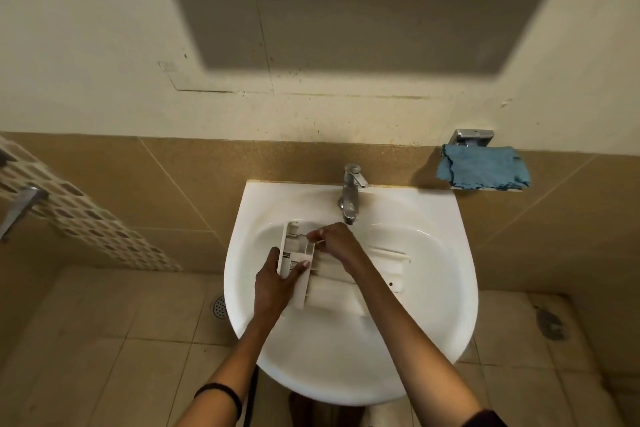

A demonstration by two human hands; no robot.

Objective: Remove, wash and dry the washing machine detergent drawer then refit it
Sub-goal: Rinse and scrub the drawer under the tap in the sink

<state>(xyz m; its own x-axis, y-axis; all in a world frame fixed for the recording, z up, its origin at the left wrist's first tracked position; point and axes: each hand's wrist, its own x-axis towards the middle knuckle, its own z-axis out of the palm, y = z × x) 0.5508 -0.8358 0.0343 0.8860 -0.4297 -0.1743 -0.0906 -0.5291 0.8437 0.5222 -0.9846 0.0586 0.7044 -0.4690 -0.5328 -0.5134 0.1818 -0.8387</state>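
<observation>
Both hands work over the round white ceramic wash basin [433, 305]. The left hand [275, 284] grips the near-left end of the white plastic detergent drawer [332, 296] — thumb laid across its compartment face, the other fingers wrapped behind it and hidden. That end is raised and tilted. The rest of the drawer runs off to the right and lies in the bowl, its middle covered by the right forearm. Whether the raised end and the long pale body are one piece or two cannot be told.

The right hand [337, 243], just beyond the left, has its fingertips bunched in a pinch at a small grey insert [300, 244] on the far corner of the raised end. What sits between them is too small to make out.

Straight beyond the right hand stands the chrome single-lever tap [351, 194], its spout close over the knuckles — whether water runs is unclear. Well off to the right of the right hand, a crumpled blue cloth [483, 168] hangs on a chrome wall holder [472, 136]. Left of the left hand, a round metal floor drain [218, 307] is half hidden by the basin's rim. A black band [221, 393] circles the left wrist, and a dark sleeve [488, 419] on the right arm is cut off at the bottom edge.
</observation>
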